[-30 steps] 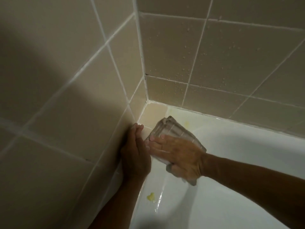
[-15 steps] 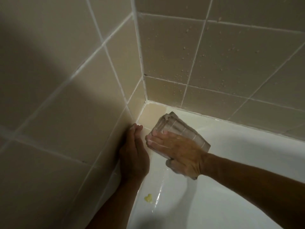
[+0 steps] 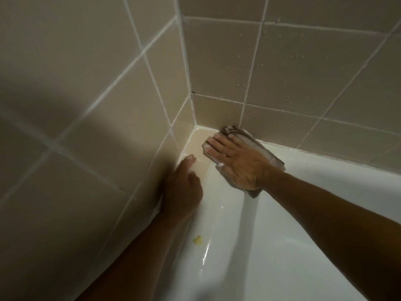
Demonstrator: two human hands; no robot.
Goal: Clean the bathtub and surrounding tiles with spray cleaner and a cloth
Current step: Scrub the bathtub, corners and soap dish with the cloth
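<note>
A folded beige cloth (image 3: 263, 147) lies on the tub's corner ledge, against the back wall tiles. My right hand (image 3: 236, 162) presses flat on it with straight fingers pointing toward the corner. My left hand (image 3: 183, 187) rests against the left wall tiles (image 3: 91, 127) beside the white bathtub (image 3: 282, 246) rim, fingers straight and holding nothing. No spray bottle shows in the head view.
Beige tiles with white grout cover both walls; water droplets dot the back wall (image 3: 303, 72). A small yellow blob (image 3: 198, 239) sits on the wet tub rim near my left forearm. The tub slopes down to the lower right.
My right hand has slid the cloth away from my left hand, up into the corner against the back wall. The left hand stayed on the left wall.
</note>
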